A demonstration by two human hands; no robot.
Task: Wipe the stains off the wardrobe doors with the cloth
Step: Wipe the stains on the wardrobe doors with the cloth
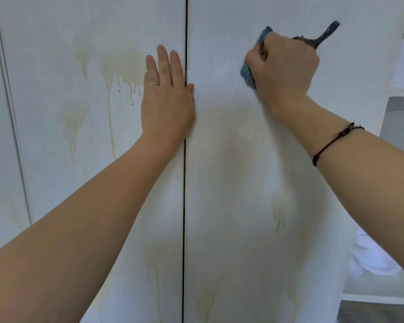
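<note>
Two white wardrobe doors fill the view, split by a dark vertical gap. My left hand (pixel 166 99) lies flat with straight fingers on the left door (pixel 56 136), right beside the gap. Yellowish drip stains (pixel 119 68) run down the left door to the left of that hand. My right hand (pixel 287 66) grips a bunched blue-grey cloth (pixel 247 73) and presses it against the upper part of the right door (pixel 231 183). A strip of the cloth sticks out above the knuckles. Fainter stains (pixel 279 210) show lower on the right door.
More pale stains (pixel 153 257) mark the lower left door near the gap. A further door panel edge (pixel 9 113) stands at the far left. White shelving (pixel 401 89) sits past the wardrobe's right side.
</note>
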